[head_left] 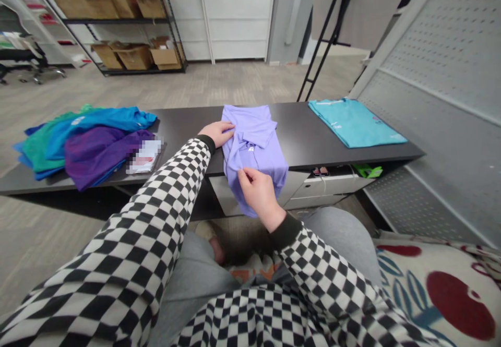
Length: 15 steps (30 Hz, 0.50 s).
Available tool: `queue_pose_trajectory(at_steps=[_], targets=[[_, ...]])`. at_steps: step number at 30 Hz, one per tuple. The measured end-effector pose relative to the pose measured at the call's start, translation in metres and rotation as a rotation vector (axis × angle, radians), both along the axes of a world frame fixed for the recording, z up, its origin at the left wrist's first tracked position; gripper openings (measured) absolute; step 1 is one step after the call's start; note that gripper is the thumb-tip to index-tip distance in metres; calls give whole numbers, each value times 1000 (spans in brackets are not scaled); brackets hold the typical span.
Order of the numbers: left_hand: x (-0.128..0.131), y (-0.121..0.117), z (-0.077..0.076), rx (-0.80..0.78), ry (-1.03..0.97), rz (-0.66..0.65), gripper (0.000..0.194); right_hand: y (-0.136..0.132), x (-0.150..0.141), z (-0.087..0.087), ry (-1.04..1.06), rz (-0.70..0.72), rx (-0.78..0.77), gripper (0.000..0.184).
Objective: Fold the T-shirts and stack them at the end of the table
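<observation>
A folded lavender polo shirt (254,148) lies on the black table (301,128), its lower part hanging over the near edge. My left hand (216,133) grips the shirt's left edge near the collar. My right hand (258,195) pinches the fabric of the overhanging part between fingers and thumb. A folded teal shirt (354,122) lies to the right, apart from both hands. On the left, a heap of green, blue and purple shirts (90,143) sits beside a blurred paper item (145,156).
White drawers (329,185) stand beneath the table. A perforated grey panel (434,75) rises on the right, and a patterned cushion (442,295) lies at lower right. Wire shelves with cardboard boxes (117,28) stand far back across a carpeted floor.
</observation>
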<state>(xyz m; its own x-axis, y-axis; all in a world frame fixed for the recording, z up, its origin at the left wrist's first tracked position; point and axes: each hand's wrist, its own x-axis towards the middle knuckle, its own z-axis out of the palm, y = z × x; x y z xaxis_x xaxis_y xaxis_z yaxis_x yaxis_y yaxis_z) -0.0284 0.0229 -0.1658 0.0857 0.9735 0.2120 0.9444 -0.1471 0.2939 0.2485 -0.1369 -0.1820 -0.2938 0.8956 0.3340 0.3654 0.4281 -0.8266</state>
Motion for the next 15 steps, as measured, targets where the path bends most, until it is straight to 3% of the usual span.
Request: queue_pose_trajectory(at_steps=[4,7,11,15], targets=[[3,-3,2,6,4,3,58,0,15,-2,24,-36,23,35],[5,-5,4,6,4,14,56,-2,19,5,-13,-50,77,26],[6,-6,5,5,4,21,55,1,-1,30,-302,-9,140,31],[8,-7,7,-3,20,22,56,22,-31,53,-589,-37,93,45]])
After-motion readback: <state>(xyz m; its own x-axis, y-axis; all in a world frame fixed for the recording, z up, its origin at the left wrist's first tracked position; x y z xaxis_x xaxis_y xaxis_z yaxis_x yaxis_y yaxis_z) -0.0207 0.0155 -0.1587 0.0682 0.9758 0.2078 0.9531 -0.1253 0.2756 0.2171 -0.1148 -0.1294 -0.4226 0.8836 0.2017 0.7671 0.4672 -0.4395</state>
